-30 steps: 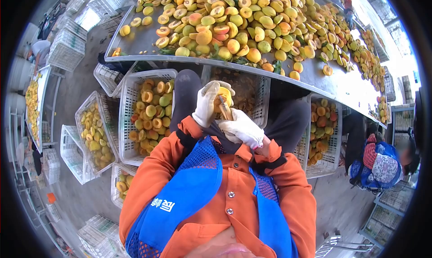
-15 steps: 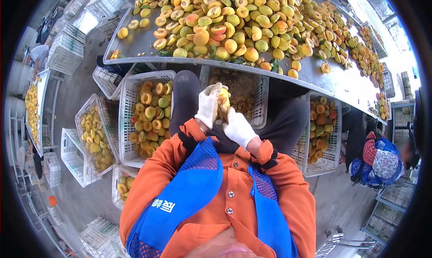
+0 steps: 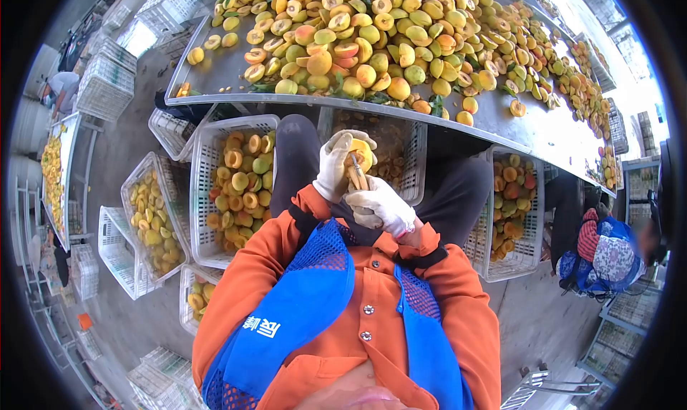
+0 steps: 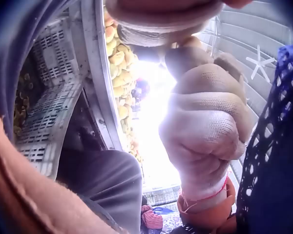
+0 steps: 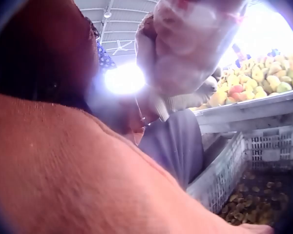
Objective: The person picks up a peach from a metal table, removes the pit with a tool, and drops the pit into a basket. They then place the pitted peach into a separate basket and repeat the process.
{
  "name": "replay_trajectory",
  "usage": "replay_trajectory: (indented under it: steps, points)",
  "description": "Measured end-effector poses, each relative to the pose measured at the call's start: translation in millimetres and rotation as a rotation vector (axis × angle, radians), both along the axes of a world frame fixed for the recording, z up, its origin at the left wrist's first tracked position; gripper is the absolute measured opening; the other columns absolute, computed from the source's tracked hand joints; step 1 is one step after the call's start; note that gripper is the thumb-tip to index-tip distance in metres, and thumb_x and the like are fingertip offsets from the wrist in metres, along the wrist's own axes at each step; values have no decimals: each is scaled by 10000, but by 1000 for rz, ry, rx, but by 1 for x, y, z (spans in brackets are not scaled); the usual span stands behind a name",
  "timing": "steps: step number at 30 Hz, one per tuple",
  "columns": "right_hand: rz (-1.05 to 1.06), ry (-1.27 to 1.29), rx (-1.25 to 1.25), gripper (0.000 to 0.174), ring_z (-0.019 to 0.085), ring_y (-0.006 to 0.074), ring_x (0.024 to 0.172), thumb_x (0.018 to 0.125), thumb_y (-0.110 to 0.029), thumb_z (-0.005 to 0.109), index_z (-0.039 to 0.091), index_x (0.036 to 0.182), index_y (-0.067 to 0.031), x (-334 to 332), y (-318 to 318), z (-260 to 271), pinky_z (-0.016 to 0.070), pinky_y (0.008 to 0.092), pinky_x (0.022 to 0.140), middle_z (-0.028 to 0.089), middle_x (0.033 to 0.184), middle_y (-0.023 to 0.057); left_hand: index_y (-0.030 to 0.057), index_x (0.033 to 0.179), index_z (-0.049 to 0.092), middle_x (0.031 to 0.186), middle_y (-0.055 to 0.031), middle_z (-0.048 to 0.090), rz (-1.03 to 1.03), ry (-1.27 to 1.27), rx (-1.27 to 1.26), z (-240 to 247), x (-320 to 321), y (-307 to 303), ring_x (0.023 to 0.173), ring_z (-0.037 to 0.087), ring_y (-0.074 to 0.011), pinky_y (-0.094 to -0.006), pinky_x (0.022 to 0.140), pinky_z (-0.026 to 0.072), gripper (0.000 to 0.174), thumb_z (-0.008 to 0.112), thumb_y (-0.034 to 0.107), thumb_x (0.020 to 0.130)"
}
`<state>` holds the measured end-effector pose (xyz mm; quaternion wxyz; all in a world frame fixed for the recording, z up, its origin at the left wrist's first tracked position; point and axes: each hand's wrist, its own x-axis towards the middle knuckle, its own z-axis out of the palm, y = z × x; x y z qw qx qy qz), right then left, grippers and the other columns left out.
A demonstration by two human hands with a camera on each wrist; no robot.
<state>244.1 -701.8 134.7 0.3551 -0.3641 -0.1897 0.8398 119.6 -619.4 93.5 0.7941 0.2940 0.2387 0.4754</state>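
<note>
In the head view my gloved left hand (image 3: 333, 165) grips a yellow peach (image 3: 362, 153) in front of my chest, over my lap. My gloved right hand (image 3: 383, 205) sits just below it, curled round a small knife (image 3: 356, 172) whose blade points up against the fruit. The left wrist view shows the right hand (image 4: 205, 122) as a tight fist in a white glove. In the right wrist view a gloved hand (image 5: 185, 46) fills the top, blurred and backlit; the peach and blade are hidden there.
A metal table (image 3: 529, 134) heaped with peaches (image 3: 358, 45) runs ahead of me. Below its edge stand white baskets: peach halves (image 3: 240, 181) at left, pits (image 3: 390, 152) in the middle, more fruit (image 3: 512, 202) at right. Another person (image 3: 601, 256) crouches at right.
Half a second ago the right hand was pressed up against the peach; it has since drawn back down toward my chest, and the knife blade shows again. The left hand keeps the peach.
</note>
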Motion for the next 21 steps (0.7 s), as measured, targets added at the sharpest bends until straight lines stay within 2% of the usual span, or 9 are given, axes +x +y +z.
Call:
replay_trajectory:
  steps: [6, 9, 15, 18, 21]
  points:
    - [-33, 76, -48, 149, 354, 62, 398, 865, -64, 629, 484, 848, -93, 3, 0, 3, 247, 236, 364, 421, 574, -36, -15, 1076, 607, 950, -189, 669, -18, -17, -23, -3, 1, 0, 743, 672, -274, -346, 654, 567, 375, 591, 336, 946]
    - [-28, 36, -42, 146, 360, 63, 401, 866, -64, 628, 484, 855, -88, 2, 0, 5, 254, 239, 363, 422, 576, -34, -14, 1078, 603, 954, -186, 668, -53, -39, 36, -3, 0, 3, 741, 671, -274, -350, 655, 567, 379, 587, 342, 948]
    - [-5, -15, -4, 134, 362, 71, 397, 874, -66, 621, 488, 886, -77, 3, -3, 4, 260, 246, 360, 421, 578, -30, -13, 1102, 591, 961, -180, 668, -161, 23, -11, 4, -5, 3, 744, 674, -266, -344, 675, 568, 389, 596, 341, 942]
    - [-147, 196, -133, 139, 363, 71, 399, 876, -52, 621, 489, 918, -72, -3, -8, 13, 260, 241, 360, 410, 579, -29, -17, 1113, 586, 985, -181, 666, -164, -33, 56, 2, -3, 2, 775, 679, -262, -352, 693, 571, 379, 603, 320, 939]
    - [-162, 77, -87, 135, 316, 57, 366, 875, -41, 590, 478, 941, -77, -9, -12, 15, 227, 236, 352, 386, 551, -41, -17, 1119, 583, 1012, -187, 662, -143, -107, 57, -1, 2, 0, 791, 682, -267, -361, 710, 574, 368, 615, 301, 936]
